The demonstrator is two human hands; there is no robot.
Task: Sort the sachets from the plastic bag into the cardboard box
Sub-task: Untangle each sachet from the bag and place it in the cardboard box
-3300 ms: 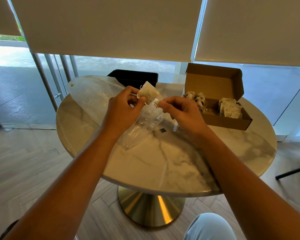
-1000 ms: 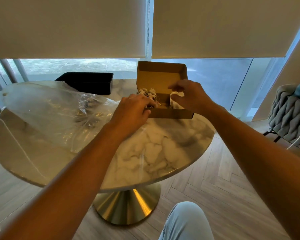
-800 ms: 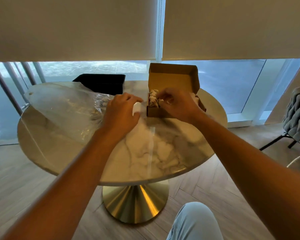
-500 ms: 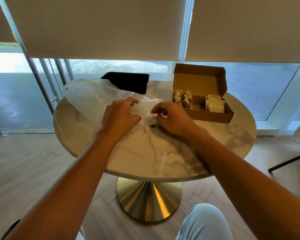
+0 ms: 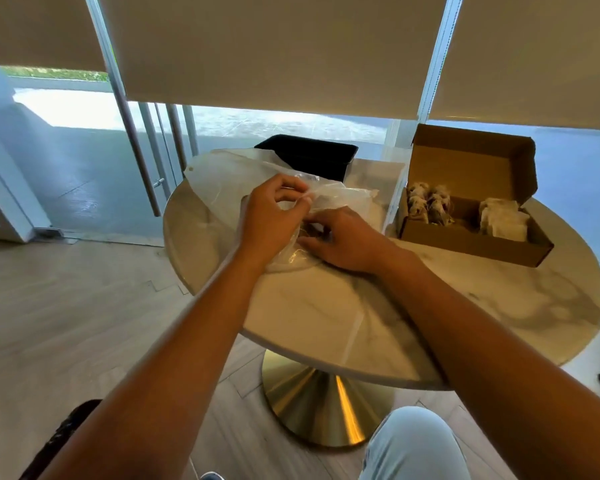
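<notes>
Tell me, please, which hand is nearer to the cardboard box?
Right. The right hand lies just beside the cardboard box, at the plastic bag; the left hand is farther away.

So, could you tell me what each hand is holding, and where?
Left hand pinches the plastic bag at its mouth edge; right hand reaches inside, its grasp hidden.

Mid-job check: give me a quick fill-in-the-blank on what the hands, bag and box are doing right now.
1. Both hands, left hand and right hand, are working at the ____ bag.
2. The cardboard box has its lid ____.
3. Inside the box, the plain white sachets sit on its ____ side.
4. Behind the bag stands a ____ tray.

Missing words: plastic; open; right; black
</notes>
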